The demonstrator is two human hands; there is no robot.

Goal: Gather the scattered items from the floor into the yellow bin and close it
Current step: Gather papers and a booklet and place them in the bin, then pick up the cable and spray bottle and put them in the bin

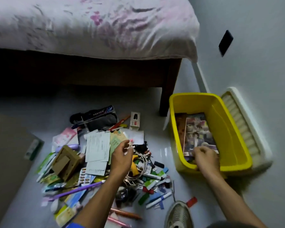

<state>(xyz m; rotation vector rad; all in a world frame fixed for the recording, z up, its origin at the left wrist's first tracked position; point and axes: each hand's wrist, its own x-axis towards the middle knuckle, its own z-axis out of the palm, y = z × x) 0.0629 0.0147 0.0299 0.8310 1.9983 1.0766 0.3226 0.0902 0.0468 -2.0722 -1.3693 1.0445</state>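
The yellow bin point(229, 129) stands open on the floor at the right, with a magazine point(197, 134) and a brown book lying flat inside. Its white lid point(247, 129) leans against the wall behind it. My right hand point(206, 156) reaches over the bin's near rim, fingers curled down on the magazine's near edge. My left hand point(121, 155) hovers over the pile of scattered items point(95, 155), fingers loosely curled. A small pink-tipped thing sits by its fingertips; whether it is held is unclear. The pile holds papers, pens, pill strips, a cardboard box point(65, 162) and cables.
A bed point(89, 30) with a dark wooden frame stands behind the pile, one leg point(167, 96) close to the bin's far left corner. My shoe point(178, 214) rests at the bottom, beside a red clip. A flat grey panel lies at the far left.
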